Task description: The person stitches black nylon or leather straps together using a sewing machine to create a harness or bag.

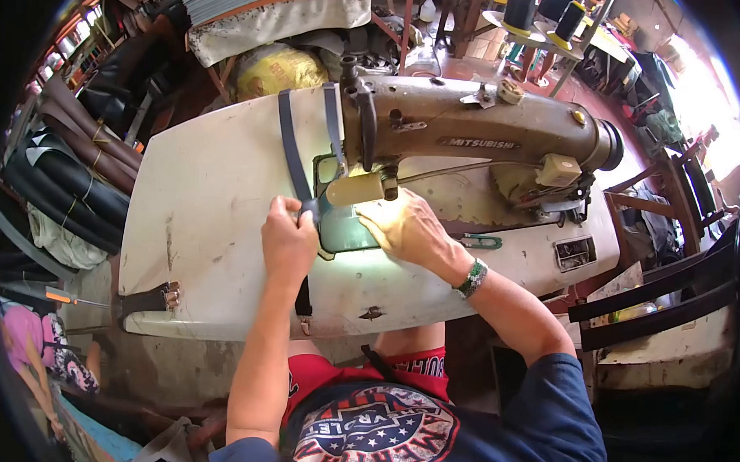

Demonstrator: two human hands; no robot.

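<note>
A brown sewing machine (471,124) marked MITSUBISHI stands on a worn white table (200,192). A dark grey-blue strap (291,143) runs from the table's back edge to my left hand (288,240), which is closed on it left of the needle area. Another length of strap (332,116) lies beside it, near the machine head. My right hand (415,232) rests by the needle area on the greenish bed plate (345,232), thumb apart from the fingers. Lamp glare and the machine head hide its fingertips and the needle. A green-handled thread snipper (480,241) lies right of it.
A dark strip with metal ends (152,297) lies at the table's front left corner. An orange-handled screwdriver (62,296) is beyond it. Rolled dark material (62,188) is stacked left. Thread cones (569,22) stand behind the machine. Another person (28,341) is at lower left.
</note>
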